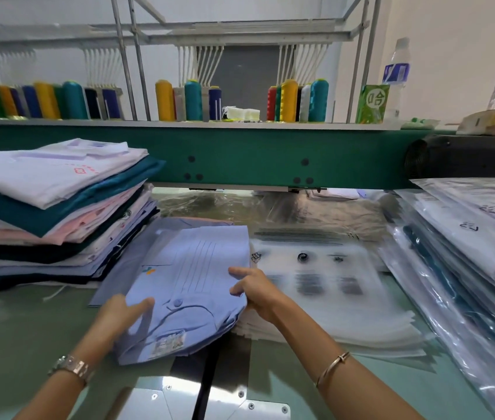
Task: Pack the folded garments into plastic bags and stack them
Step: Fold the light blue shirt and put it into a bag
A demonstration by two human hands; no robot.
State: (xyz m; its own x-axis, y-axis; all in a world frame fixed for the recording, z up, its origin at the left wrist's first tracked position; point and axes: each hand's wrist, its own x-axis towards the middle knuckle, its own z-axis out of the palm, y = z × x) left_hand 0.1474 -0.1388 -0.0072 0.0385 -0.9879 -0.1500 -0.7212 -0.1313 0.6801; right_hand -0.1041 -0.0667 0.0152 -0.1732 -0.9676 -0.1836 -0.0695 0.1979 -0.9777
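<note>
Left of the left hand (122, 313), the unbagged stack (58, 207) awaits packing. Both hands grip the shirt (191, 283) between them, not yet bagged: the left hand at its collar, the right hand (255, 292) pinching its edge. Right of that lie empty bags (316, 277), then the bagged stack (467, 253). Green tabletop (12, 328); thread cones (164, 100) on the shelf (240, 124) beyond.

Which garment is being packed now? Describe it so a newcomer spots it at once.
Below the green beam, the table holds a stack of folded garments at left and bagged ones at right. Between them is a light-blue shirt, gripped by the left hand and right hand. Unlike the stacked ones, it sits alone and shows thin vertical pleat lines, an orange-and-teal logo and a button.
</note>
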